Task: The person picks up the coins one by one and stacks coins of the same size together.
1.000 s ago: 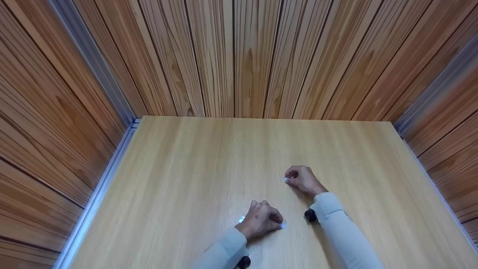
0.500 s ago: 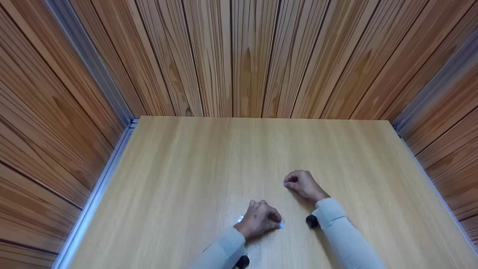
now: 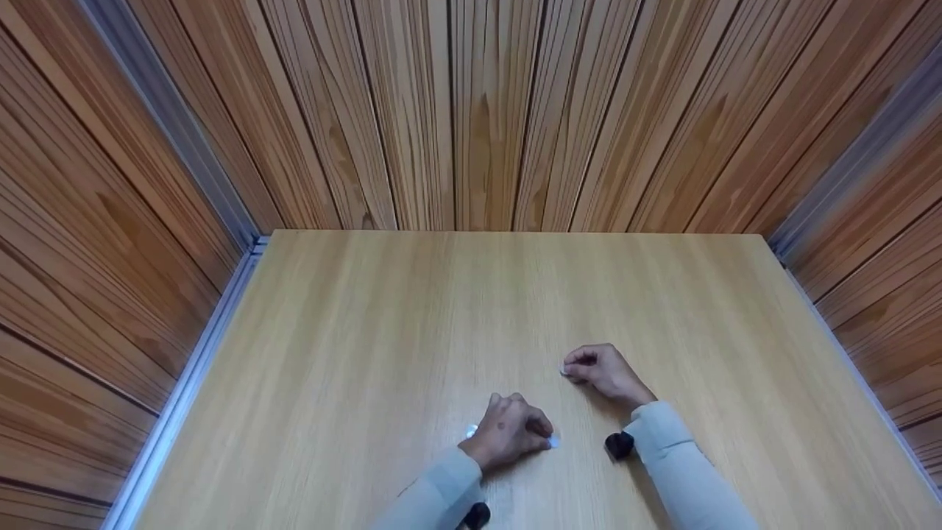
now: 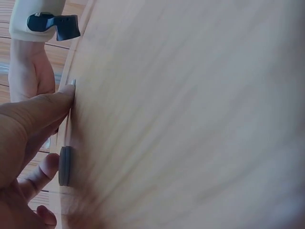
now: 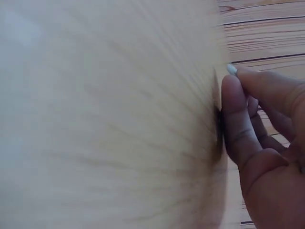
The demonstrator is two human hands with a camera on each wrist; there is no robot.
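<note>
In the head view my left hand (image 3: pixel 508 433) is low over the table, thumb and forefinger pinching a small pale piece (image 3: pixel 553 442). Only its thin edge (image 4: pixel 73 82) shows past the fingertip in the left wrist view. Farther forward and to the right, my right hand (image 3: pixel 602 372) pinches another small white piece (image 3: pixel 564 367), whose rounded tip (image 5: pixel 231 69) sticks out in the right wrist view. A small shiny whitish thing (image 3: pixel 472 430) lies on the table just left of my left hand. A flat grey piece (image 4: pixel 65 166) lies by the left fingers in the left wrist view.
The light wooden table (image 3: pixel 368 316) is bounded by wood-plank walls (image 3: pixel 486 118) at the back and both sides, with metal rails (image 3: pixel 184 412) along the side edges. Black wrist cameras (image 3: pixel 619 445) hang under both pale sleeves (image 3: pixel 677 456).
My right hand has come back a little toward me, still pinching its white piece, which was mostly hidden half a second ago. My left hand has stayed nearly still.
</note>
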